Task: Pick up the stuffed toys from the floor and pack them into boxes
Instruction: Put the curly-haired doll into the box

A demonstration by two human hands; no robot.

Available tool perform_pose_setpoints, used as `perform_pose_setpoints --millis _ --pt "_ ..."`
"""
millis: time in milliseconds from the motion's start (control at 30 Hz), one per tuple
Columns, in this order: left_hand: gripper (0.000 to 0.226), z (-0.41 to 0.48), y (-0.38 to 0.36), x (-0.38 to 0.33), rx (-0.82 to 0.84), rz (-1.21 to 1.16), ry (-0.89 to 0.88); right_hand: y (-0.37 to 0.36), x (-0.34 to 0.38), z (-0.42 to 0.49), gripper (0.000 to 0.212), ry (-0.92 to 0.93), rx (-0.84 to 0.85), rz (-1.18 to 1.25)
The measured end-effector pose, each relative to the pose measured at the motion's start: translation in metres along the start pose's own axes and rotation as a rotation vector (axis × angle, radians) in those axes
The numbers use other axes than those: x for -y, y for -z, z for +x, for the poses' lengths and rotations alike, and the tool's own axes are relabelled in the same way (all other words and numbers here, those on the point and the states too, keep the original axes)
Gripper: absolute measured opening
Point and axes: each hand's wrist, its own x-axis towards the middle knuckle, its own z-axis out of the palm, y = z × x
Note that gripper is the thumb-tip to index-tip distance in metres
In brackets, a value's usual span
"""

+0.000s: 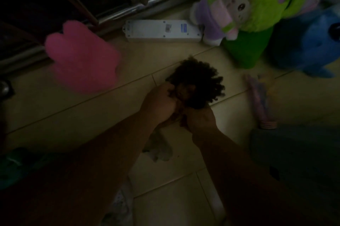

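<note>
Beige floor tiles [165, 179] run under both forearms, with a pale, crumpled scrap of cloth [158, 148] lying below the wrists; the light is too dim to tell what it is. Just beyond, the left hand [160, 104] and right hand [200, 119] sit side by side, fingers curled tight around the lower end of a dark curly toy [198, 82]. Whether the toy touches the tiles or is lifted just off them I cannot tell.

To the right of the hands lies a pink striped bundle [261, 100]. Farther off on the left is a pink stuffed toy [82, 58], blurred. Beyond it, a white power strip [161, 31] lies flat along the metal window rail [128, 10]. At far right a green stuffed toy [257, 4] with a grey face stands against a blue stuffed toy [316, 45].

This looks like the pick-up step, early in the job, since at least three other toys are unpacked. No box shows in view, so the next move likely calls for lifting the dark toy clear and turning to find one, keeping both hands firm so the loose hair does not slip.
</note>
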Motion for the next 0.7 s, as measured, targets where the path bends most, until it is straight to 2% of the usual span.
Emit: perform_pose_setpoints --millis 267,367,567,700 --pt "0.025 -0.071 0.030 -0.052 -0.016 -0.183 -0.015 0.026 0.048 -0.065 0.027 0.042 0.006 -0.018" --pt "0.026 -0.102 0.049 -0.080 -0.044 -0.231 -0.035 0.037 0.075 -0.092 0.027 0.119 0.012 -0.082" --pt "0.022 -0.179 0.100 -0.156 -0.136 -0.326 -0.112 0.057 0.145 -0.166 0.042 0.245 0.019 -0.103" --pt "0.026 -0.244 0.135 -0.216 -0.166 -0.373 -0.141 0.094 0.199 -0.238 0.024 0.346 0.044 -0.080"
